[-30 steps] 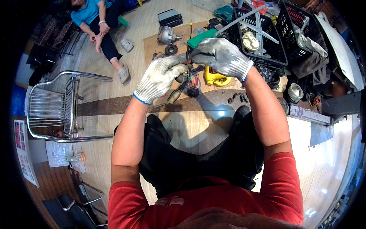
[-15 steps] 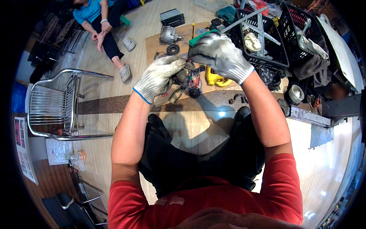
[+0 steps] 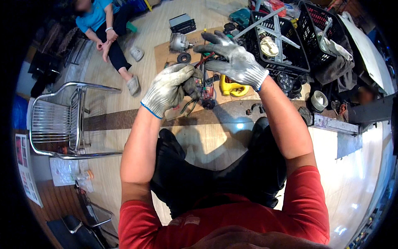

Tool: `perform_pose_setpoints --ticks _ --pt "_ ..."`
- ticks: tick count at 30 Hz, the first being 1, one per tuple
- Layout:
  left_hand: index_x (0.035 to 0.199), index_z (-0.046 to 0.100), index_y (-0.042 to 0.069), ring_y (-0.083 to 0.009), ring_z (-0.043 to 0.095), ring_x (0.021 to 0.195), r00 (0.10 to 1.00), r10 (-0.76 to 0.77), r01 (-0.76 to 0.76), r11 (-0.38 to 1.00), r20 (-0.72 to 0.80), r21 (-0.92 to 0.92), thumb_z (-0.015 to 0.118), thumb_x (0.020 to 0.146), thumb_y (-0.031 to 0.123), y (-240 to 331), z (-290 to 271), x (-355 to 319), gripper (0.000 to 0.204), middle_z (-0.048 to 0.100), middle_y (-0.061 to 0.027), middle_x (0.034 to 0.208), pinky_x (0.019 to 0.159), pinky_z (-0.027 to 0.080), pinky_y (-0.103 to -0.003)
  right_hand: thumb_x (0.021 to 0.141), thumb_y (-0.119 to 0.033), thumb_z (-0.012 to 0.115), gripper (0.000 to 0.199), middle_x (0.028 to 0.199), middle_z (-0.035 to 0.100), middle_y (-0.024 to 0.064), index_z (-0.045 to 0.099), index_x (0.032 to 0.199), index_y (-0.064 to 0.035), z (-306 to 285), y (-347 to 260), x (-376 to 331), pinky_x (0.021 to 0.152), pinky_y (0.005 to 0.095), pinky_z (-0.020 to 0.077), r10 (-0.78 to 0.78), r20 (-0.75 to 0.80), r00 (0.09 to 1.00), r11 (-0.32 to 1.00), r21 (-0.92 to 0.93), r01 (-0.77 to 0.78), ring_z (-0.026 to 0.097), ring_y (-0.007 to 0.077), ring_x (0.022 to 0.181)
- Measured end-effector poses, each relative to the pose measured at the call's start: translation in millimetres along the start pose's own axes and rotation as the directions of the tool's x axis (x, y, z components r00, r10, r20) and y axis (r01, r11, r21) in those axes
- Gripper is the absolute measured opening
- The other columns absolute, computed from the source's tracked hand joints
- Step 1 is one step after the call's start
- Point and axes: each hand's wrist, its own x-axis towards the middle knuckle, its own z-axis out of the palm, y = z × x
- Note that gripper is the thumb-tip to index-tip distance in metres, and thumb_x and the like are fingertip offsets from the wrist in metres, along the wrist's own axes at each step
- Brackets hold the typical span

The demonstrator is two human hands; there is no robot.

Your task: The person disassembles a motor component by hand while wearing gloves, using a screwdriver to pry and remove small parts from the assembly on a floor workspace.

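Both my hands wear white knit gloves with grey-coated fingers. My left hand (image 3: pixel 166 88) is closed, its thumb and fingertips pinching a thin red wire-like piece (image 3: pixel 203 61) that slants up to the right. Opposite it, my right hand (image 3: pixel 238 62) is open with fingers spread, holding nothing I can see. Below and between the hands, a yellow plastic part (image 3: pixel 234 89) and a round black part (image 3: pixel 208 103) lie among small loose pieces. My left fingers partly hide the dark items beneath them.
A metal motor-like unit (image 3: pixel 178 42) and a black ring (image 3: pixel 183 57) rest on cardboard (image 3: pixel 162 59) beyond my hands. Black crates (image 3: pixel 286 69) stand at the right, near a white fan wheel (image 3: pixel 319 100). A metal chair (image 3: pixel 54 121) is at left; another person (image 3: pixel 98 20) sits far left.
My right hand has come away from my left fingertips and its fingers have spread. The red piece now shows above my left fingers. My left hand stays closed in nearly the same place.
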Motion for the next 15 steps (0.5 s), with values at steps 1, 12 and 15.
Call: perform_pose_setpoints --ticks 1,12,15 --pt "0.119 0.056 -0.008 -0.0166 0.064 0.069 1.000 0.009 -0.008 1.000 0.006 -0.019 0.058 0.101 0.019 -1.7 -0.9 0.3 0.033 0.066 -0.0107 0.085 0.061 0.055 -0.030 0.089 -0.042 0.069 0.048 0.152 0.045 0.0146 0.063 0.131 -0.0193 -0.5 1.0 -0.3 0.117 0.0472 0.0337 0.001 0.018 1.000 0.999 0.054 -0.002 0.037 0.0356 0.143" --pt "0.102 0.069 -0.003 -0.0196 0.067 0.073 0.790 0.606 -0.311 0.526 -0.093 0.792 0.058 0.100 0.024 -4.6 13.0 -1.5 0.030 0.071 -0.0099 0.082 0.067 0.051 -0.033 0.095 -0.029 0.059 0.029 0.106 0.071 0.0163 0.072 0.111 -0.0092 10.2 -20.6 3.8 0.084 0.0388 0.0520 0.053 -0.058 0.997 0.954 0.297 -0.033 0.068 0.0347 0.095" --pt "0.101 0.070 0.001 -0.0275 0.070 0.077 0.665 0.746 -0.188 0.218 -0.039 0.958 0.059 0.098 0.022 -13.1 9.0 0.6 0.024 0.071 -0.0167 0.084 0.068 0.053 -0.036 0.096 -0.028 0.057 0.029 0.106 0.071 0.0186 0.072 0.110 -0.0079 8.3 -36.1 7.3 0.084 0.0383 0.0515 0.364 0.123 0.923 0.766 0.525 -0.371 0.067 0.0352 0.096"
